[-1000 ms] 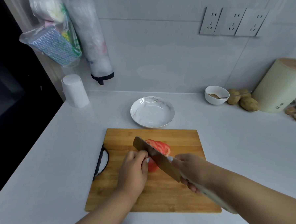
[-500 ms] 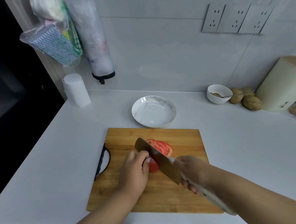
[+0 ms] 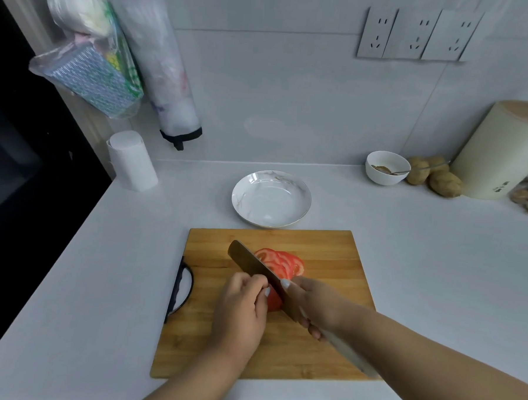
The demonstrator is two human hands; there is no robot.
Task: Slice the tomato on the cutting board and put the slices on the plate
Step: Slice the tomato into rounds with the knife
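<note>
Several red tomato slices [image 3: 284, 262] fanned on wooden cutting board [image 3: 324, 252]; marbled white plate [image 3: 300, 191] bare. My left hand [image 3: 240, 311] fingers curl onto remaining tomato piece [image 3: 274, 301]; right hand [image 3: 315, 306] grips steel knife [image 3: 253, 265]. Slicing unfinished.

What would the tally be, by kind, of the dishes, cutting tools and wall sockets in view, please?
Dishes: 2, the plate and the small white bowl
Cutting tools: 2, the knife and the cutting board
Wall sockets: 3
Total: 7
</note>
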